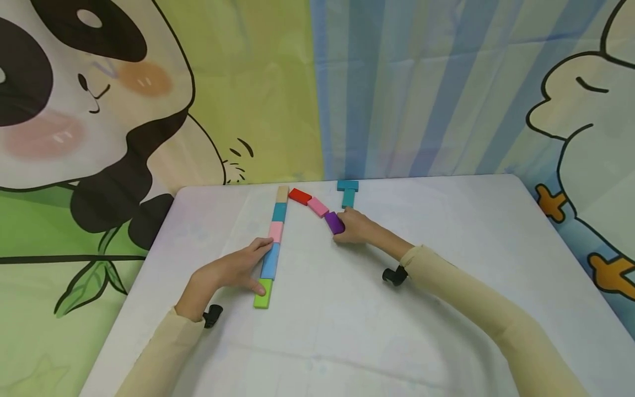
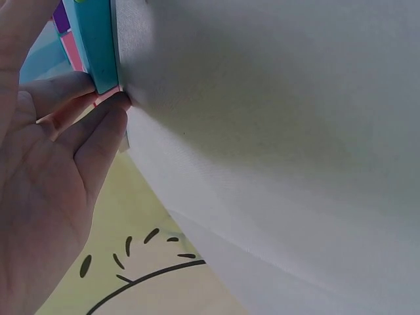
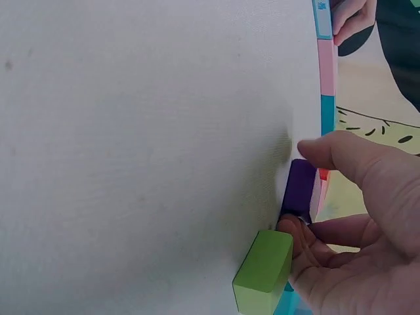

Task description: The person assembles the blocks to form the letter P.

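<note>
In the head view, a straight row of blocks runs down the left: beige, teal, pink, light blue and green. My left hand lies against its left side, fingertips by the pink–light blue joint and thumb on the green block. Those fingers look fairly straight beside the blue block in the left wrist view. My right hand pinches a purple block between thumb and fingers. A second green block stands beside these fingers, hidden in the head view.
A red block and another pink block slant from the row's top toward the purple one. Two teal blocks form a T, its crossbar near the back edge of the white table. A printed cloth hangs behind.
</note>
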